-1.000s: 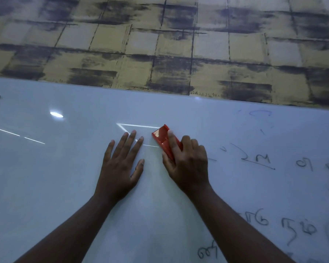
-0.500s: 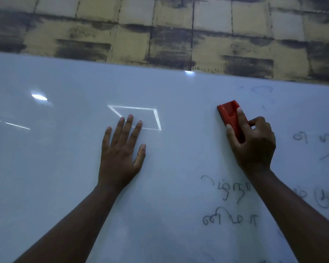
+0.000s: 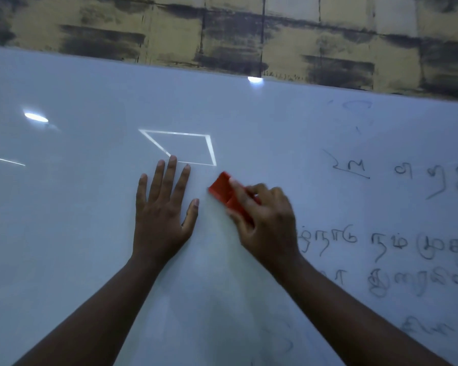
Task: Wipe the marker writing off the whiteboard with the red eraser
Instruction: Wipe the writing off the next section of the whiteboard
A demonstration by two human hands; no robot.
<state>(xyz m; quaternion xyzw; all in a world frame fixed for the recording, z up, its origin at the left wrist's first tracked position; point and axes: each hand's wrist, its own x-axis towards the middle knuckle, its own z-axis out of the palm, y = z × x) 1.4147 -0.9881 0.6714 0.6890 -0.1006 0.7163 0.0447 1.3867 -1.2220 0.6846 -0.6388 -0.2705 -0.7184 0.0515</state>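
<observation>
The whiteboard (image 3: 77, 233) fills most of the view. Dark marker writing (image 3: 397, 247) covers its right part in several lines. My right hand (image 3: 265, 223) grips the red eraser (image 3: 224, 190) and holds it against the board just left of the writing; the eraser's upper end sticks out past my fingers and the hand is blurred. My left hand (image 3: 164, 212) lies flat on the board with fingers spread, a little left of the eraser.
Above the board's top edge is a yellow wall with dark stains (image 3: 222, 35). Bright light reflections (image 3: 185, 146) show on the board's left and middle. Faint marker traces (image 3: 357, 107) remain near the upper right.
My right hand has swept the eraser from the board's right back toward the left hand. The writing below where the eraser was is partly gone. The left hand stayed flat.
</observation>
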